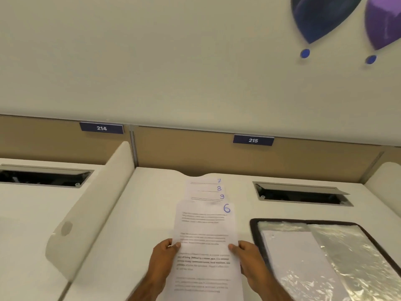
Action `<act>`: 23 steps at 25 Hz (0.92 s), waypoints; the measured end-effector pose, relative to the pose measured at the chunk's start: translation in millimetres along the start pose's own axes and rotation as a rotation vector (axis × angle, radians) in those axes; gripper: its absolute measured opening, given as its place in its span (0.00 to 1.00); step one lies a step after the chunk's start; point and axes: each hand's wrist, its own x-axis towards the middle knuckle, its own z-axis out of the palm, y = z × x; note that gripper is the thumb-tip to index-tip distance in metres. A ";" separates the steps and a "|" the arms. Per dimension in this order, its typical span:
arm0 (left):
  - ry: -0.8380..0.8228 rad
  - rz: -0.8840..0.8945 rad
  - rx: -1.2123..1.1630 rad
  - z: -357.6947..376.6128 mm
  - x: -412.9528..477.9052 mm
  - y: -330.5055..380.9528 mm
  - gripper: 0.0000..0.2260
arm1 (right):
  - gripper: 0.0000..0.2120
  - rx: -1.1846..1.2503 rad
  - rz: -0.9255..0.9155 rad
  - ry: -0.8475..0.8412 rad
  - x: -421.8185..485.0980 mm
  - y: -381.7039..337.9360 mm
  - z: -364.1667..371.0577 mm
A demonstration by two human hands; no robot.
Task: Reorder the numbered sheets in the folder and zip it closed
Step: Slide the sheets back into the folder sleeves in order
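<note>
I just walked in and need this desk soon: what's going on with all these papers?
A person is sorting numbered sheets. The left hand and right hand each pinch a side edge of the sheet marked 6, holding it over the desk. Beyond it, sheets 7, 8 and 9 lie fanned on the desk with their numbers showing. The folder lies open at the right, not zipped.
</note>
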 end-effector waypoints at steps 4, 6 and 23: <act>0.080 -0.031 -0.038 90.5 -10.1 -9.3 0.07 | 0.06 -0.009 -0.018 -0.062 18.7 4.5 -83.9; 0.113 -0.040 -0.037 134.9 -17.3 -6.5 0.07 | 0.04 -0.026 -0.006 -0.060 24.9 8.5 -128.2; 0.037 0.097 0.085 329.6 -94.7 11.2 0.06 | 0.06 -0.100 -0.089 0.034 -29.1 10.2 -347.6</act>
